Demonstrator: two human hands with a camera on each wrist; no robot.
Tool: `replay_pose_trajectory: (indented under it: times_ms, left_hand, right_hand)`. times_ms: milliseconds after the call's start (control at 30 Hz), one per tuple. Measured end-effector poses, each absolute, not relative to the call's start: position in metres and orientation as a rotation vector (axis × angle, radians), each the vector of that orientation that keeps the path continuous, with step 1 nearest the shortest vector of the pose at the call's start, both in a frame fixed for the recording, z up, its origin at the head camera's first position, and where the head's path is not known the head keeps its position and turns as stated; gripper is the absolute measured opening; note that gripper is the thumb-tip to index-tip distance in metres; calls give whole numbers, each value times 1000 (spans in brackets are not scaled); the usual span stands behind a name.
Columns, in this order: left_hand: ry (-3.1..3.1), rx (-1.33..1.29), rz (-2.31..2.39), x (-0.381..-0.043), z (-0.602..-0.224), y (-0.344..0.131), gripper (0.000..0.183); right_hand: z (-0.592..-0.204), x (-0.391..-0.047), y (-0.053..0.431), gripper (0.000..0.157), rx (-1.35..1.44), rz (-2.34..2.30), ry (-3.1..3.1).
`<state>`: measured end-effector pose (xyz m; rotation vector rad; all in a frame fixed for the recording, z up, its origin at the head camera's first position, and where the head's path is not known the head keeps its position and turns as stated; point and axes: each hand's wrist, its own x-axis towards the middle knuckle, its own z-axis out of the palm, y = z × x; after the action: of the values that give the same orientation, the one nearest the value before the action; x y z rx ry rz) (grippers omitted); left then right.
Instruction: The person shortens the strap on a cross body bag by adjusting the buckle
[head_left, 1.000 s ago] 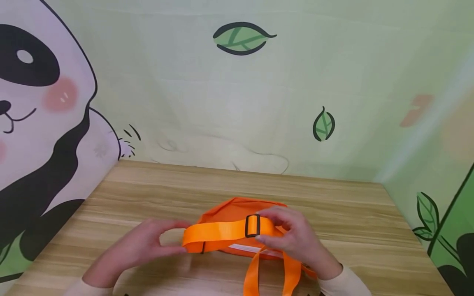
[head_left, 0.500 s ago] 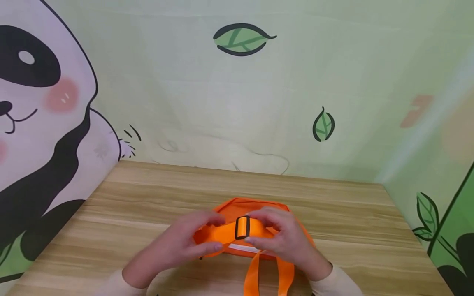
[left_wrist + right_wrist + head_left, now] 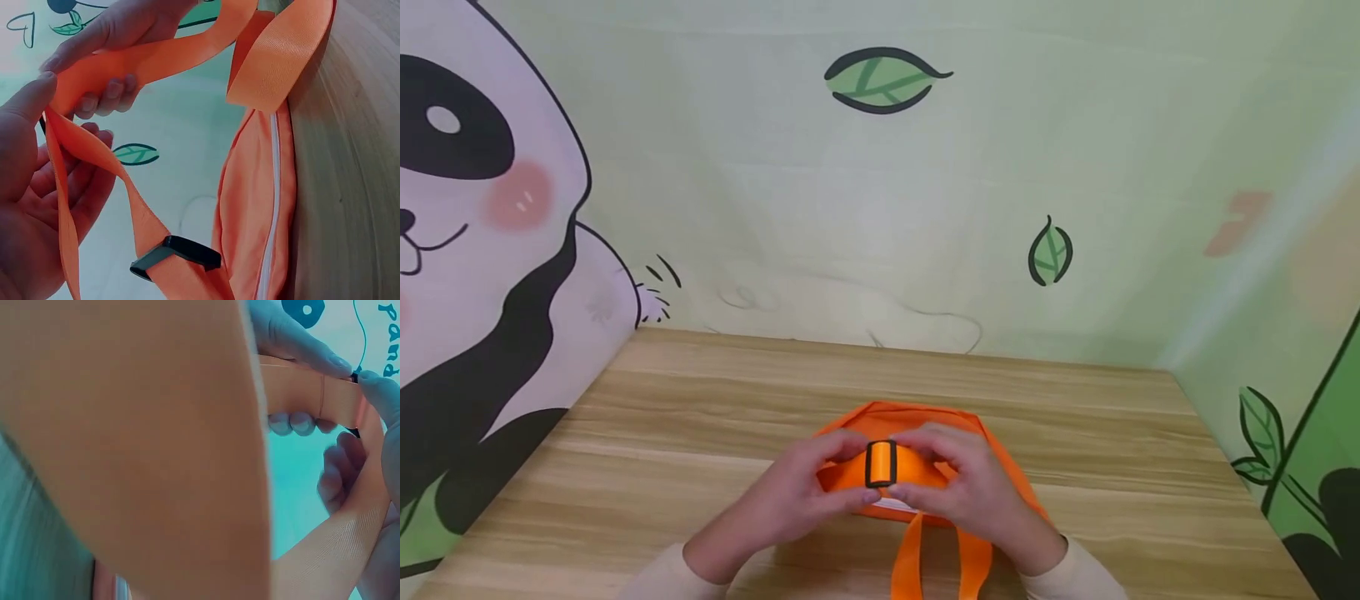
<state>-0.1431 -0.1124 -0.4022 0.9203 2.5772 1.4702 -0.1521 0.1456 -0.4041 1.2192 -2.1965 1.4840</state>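
Observation:
An orange bag [image 3: 917,415] with a white zipper [image 3: 273,187] lies on the table. Above its near side, both hands raise an orange strap [image 3: 847,473] threaded through a black slider buckle [image 3: 881,464]. My left hand [image 3: 797,487] pinches the strap at the slider's left edge, thumb below and fingers above. From the other side my right hand [image 3: 970,479] pinches strap and slider edge the same way. In the left wrist view a second black buckle [image 3: 175,253] hangs on a lower strap length. A strap close to the camera covers much of the right wrist view.
Two orange strap ends [image 3: 907,558] trail toward the near edge of the wooden table [image 3: 715,375]. Behind it stands a pale green backdrop [image 3: 760,167] with a panda and leaves printed on it.
My left hand has moved right along the strap from its folded left end to the slider. My right hand and the slider have shifted slightly left.

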Motion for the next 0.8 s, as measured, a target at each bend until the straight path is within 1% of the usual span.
replay_pose_trajectory:
  times_ms: [133,333,400,633,800]
  left_hand:
    - [2563,906,1512,-143,-402,-116,42]
    - [2555,951,1543,-143,-403,-119,40]
    - [2545,976,1560,-143,-405,-119,39]
    - [2512,1064,1676,-144,-409,-116,47]
    - [2516,1161,1700,-146,-409,-116,43]
  right_hand:
    - [-403,-152,151,44,1208,1427,-2257]
    - [-405,-154,158,42,1210,1336,-2265]
    - [-405,-153,158,42,1218,1320,-2238]
    - [-404,-152,155,40,1229,1317,-2195]
    - [-405,-151,154,37,1213,1330,-2230]
